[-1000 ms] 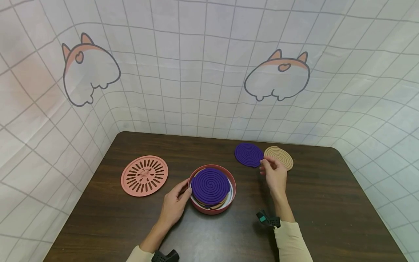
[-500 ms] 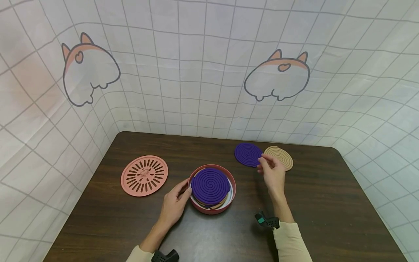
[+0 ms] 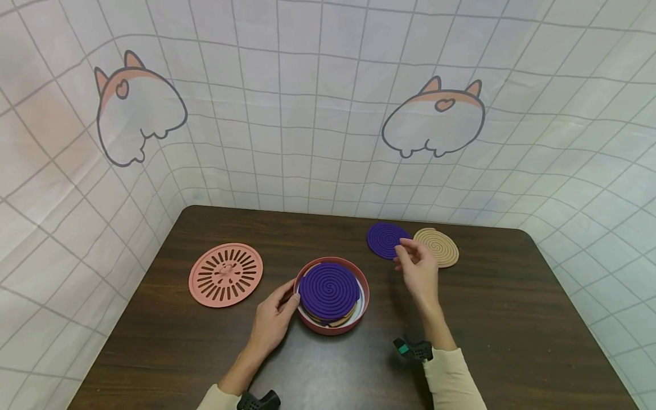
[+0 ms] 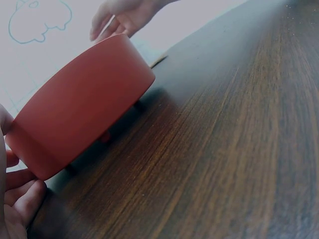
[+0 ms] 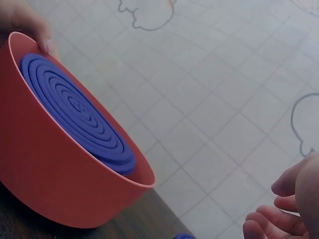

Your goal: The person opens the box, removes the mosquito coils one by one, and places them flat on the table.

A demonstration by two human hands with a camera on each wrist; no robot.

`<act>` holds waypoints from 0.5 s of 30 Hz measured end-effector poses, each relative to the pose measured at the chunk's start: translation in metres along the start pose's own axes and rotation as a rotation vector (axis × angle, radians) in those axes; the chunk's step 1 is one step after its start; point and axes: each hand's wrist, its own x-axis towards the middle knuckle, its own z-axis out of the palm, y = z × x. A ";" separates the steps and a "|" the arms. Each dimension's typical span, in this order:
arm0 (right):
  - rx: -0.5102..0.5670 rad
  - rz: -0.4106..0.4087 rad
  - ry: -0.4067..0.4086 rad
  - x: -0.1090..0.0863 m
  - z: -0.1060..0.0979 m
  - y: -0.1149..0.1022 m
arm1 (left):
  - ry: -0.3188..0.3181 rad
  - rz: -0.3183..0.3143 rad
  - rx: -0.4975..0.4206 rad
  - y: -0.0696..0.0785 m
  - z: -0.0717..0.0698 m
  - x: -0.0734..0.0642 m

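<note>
My left hand [image 3: 274, 322] grips the left side of a round red mosquito coil holder [image 3: 365, 310], its thumb at the rim. Several coils lie stacked inside, with a purple mosquito coil [image 3: 329, 291] on top and tan edges showing beneath. My right hand [image 3: 419, 270] hovers above the table, fingers loosely bent, and in the right wrist view nothing sits between them. Just beyond its fingertips lies a second purple mosquito coil [image 3: 385, 238], partly covered by the hand in the head view. Beside that is a tan mosquito coil [image 3: 443, 247].
A pink slotted lid [image 3: 225, 275] lies flat on the left of the dark wooden table [image 3: 512, 319]. White grid-patterned cloth [image 3: 328, 114] hangs behind the table and along its sides.
My right hand has drifted slightly left, from beside the tan coil to in front of the loose purple coil. The left hand and the holder have stayed in place.
</note>
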 end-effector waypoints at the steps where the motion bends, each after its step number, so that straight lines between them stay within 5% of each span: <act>1: -0.002 -0.001 -0.002 -0.001 0.001 -0.001 | 0.001 0.000 0.003 0.000 0.000 0.000; 6: -0.034 0.020 -0.045 -0.003 0.005 -0.005 | 0.005 0.003 0.013 0.000 0.000 0.001; 11: -0.094 0.018 -0.092 -0.016 0.009 -0.033 | 0.010 -0.004 0.000 0.007 0.000 -0.001; 15: -0.097 -0.012 -0.103 -0.017 0.014 -0.024 | 0.013 -0.013 0.001 0.008 0.001 -0.001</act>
